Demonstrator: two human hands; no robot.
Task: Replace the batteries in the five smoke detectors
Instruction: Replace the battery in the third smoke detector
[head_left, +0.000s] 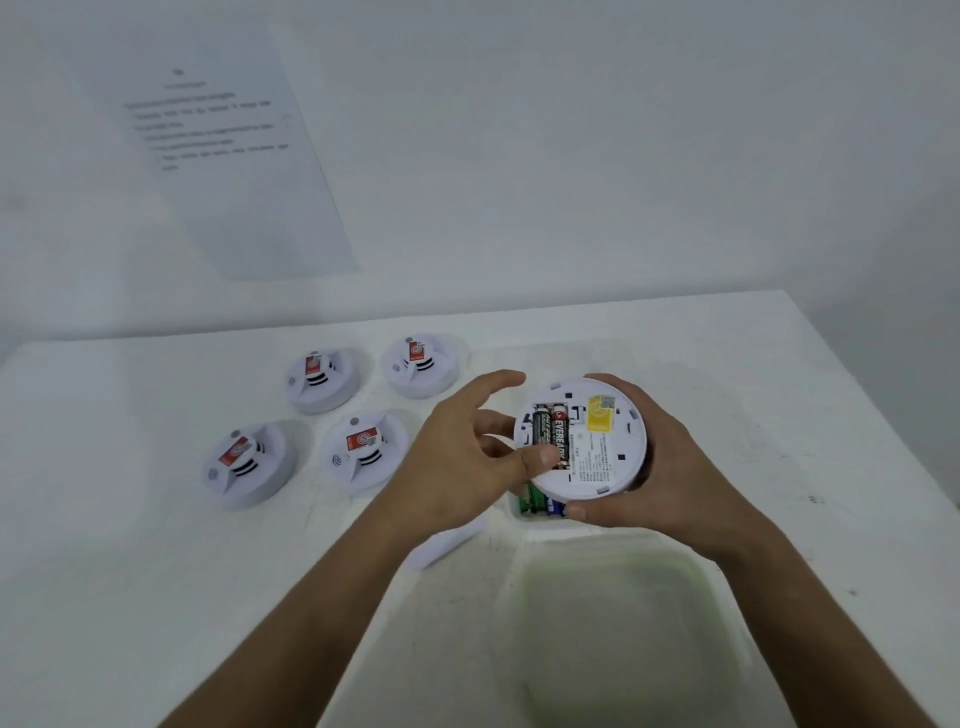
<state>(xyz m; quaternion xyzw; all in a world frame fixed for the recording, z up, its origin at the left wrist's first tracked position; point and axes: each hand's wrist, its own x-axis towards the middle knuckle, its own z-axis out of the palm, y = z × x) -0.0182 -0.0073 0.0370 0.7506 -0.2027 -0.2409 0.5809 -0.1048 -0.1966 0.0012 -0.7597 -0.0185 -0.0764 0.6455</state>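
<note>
While four detectors (332, 420) are sitting on the table (727, 364), the right hand (660, 467) is gripping a fifth (581, 439), back up, two black batteries (550, 434) showing, the left hand (467, 462) thumb pressing them

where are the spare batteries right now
In the head view, right of centre: the spare batteries lie in a white tray on the table, under the detector held by the right hand.

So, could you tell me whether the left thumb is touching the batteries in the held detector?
Touching: the head view shows the left hand thumb pressing onto the batteries.
</note>
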